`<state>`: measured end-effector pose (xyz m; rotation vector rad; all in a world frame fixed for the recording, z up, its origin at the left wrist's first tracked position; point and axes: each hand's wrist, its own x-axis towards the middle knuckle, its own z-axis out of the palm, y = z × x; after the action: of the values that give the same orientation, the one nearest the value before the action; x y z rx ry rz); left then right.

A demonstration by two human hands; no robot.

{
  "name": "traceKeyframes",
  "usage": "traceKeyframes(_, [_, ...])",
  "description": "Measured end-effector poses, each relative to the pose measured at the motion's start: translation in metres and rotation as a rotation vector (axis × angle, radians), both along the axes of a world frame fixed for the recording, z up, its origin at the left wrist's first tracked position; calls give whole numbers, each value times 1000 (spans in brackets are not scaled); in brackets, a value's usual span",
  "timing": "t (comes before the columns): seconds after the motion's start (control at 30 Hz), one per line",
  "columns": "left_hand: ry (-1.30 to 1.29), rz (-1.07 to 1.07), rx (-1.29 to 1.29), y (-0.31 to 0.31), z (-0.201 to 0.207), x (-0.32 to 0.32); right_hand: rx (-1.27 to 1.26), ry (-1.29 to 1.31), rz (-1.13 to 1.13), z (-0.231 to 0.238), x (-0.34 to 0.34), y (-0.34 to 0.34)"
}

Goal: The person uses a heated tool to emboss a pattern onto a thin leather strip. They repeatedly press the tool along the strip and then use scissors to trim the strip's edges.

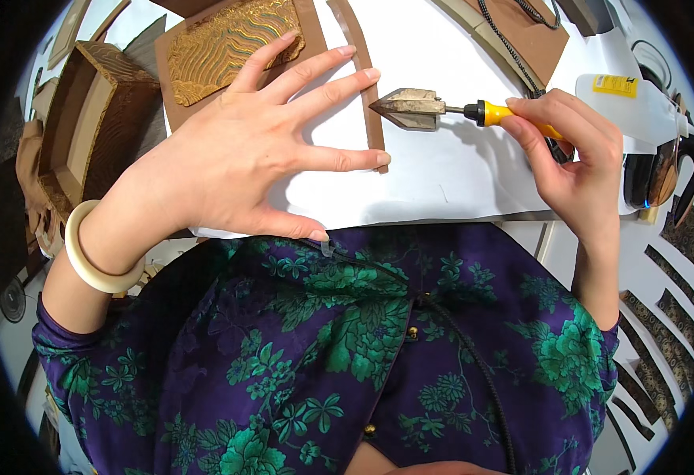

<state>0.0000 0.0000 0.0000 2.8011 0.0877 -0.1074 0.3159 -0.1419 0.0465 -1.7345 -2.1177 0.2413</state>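
Observation:
My left hand point(260, 150) lies with its fingers spread wide over a white sheet point(442, 194). Several of its fingertips rest on or right beside a narrow brown strip point(375, 134). My right hand point(573, 158) grips the yellow-and-black handle of a small iron point(410, 108) with a pointed, arrow-shaped metal head. The iron's tip points left and meets the strip's right edge, or stops just short of it; I cannot tell which. Beyond my left hand is a brown panel point(169, 79) bearing a gold piece with wavy lines point(204, 59).
An open dark wooden box point(97, 131) stands at the left. A translucent bottle with a yellow label point(596, 99) stands beyond my right hand, with a black-handled device point(688, 174) beside it. A black braided cord point(508, 51) crosses the upper right. Patterned strips point(652, 364) lie at the far right.

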Motion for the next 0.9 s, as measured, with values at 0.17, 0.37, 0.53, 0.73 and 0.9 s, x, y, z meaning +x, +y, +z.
traceKeyframes(0.17, [-14, 9, -2, -1, -3, 1, 16, -28, 2, -1, -1, -5])
traceKeyframes(0.37, [6, 0, 5, 1, 1, -1, 22, -41, 19, -2, -4, -11])
traceKeyframes(0.53, [9, 6, 18, 0, 0, 1, 39, -38, 23, -2, -5, -16])
traceKeyframes(0.73, [15, 5, 43, 0, -2, 0, 39, 4, 43, -5, -3, -23])
traceKeyframes(0.9, [13, 6, 53, -1, -4, 1, 42, 24, 34, -6, -3, -26])
